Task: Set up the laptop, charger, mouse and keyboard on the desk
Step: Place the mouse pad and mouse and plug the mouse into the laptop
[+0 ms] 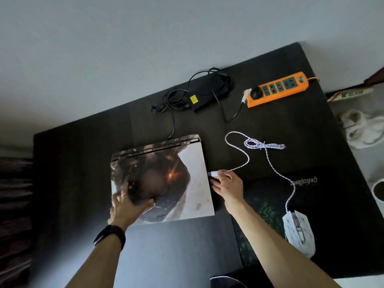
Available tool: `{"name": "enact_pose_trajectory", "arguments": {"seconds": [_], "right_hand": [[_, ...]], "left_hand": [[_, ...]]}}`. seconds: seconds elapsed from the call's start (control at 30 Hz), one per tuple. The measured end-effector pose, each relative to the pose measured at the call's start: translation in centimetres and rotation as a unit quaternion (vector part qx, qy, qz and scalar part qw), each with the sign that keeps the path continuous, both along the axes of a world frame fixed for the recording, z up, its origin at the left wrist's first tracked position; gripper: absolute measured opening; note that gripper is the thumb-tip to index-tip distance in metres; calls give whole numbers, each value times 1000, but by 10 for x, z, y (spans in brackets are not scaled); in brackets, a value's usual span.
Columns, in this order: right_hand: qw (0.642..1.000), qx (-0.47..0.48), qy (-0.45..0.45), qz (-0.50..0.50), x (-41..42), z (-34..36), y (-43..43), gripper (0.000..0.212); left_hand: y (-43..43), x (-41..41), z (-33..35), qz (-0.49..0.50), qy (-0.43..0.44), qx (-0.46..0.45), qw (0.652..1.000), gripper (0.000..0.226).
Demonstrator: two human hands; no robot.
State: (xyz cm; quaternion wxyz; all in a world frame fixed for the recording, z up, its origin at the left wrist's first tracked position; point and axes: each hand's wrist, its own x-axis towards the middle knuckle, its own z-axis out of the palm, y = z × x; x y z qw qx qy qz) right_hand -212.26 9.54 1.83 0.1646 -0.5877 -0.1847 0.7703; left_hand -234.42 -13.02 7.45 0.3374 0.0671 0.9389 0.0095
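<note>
The closed laptop point(178, 175) with a picture skin lies on the dark desk point(83, 154). My left hand point(126, 206) rests flat on its lid with spread fingers. My right hand point(227, 185) pinches the white USB plug point(213, 173) of the mouse cable at the laptop's right edge. The braided white cable point(264, 145) loops back to the white mouse point(299, 231) on the dark mouse pad point(268, 215). The black charger brick point(209, 94) with a yellow label lies at the back, its cord running to the laptop's rear and to the orange power strip point(276, 89). No keyboard is in view.
A white wall stands behind the desk. To the right of the desk lie white shoes point(363, 129) on the floor and a white cup point(379, 191) at the frame edge. A white cable end point(226, 280) shows at the bottom.
</note>
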Motion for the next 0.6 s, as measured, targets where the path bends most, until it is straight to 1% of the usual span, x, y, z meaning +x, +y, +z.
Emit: {"name": "enact_pose_trajectory", "arguments": {"seconds": [0.07, 0.23, 0.33, 0.4, 0.5, 0.53, 0.6], "right_hand": [[1000, 15, -17, 7, -5, -1, -1, 10], [993, 82, -68, 43, -10, 2, -8, 13], [990, 95, -92, 43, -12, 2, -11, 11], [983, 121, -119, 66, -12, -3, -14, 6], [969, 167, -141, 119, -6, -28, -20, 20], [968, 175, -142, 115, -6, -29, -22, 20], [973, 163, -135, 93, -5, -28, -25, 17]], "left_hand": [[-2, -3, -1, 21, -5, 6, 1000, 143], [-7, -1, 5, 33, -8, 25, 999, 138], [-7, 0, 5, 22, 0, 24, 999, 129], [-6, 1, 5, 20, 7, 22, 1000, 127], [-9, 1, 4, 30, -2, 29, 999, 128], [-10, 1, 2, 32, -4, 33, 999, 128], [-12, 1, 0, 34, -1, 44, 998, 127]]}}
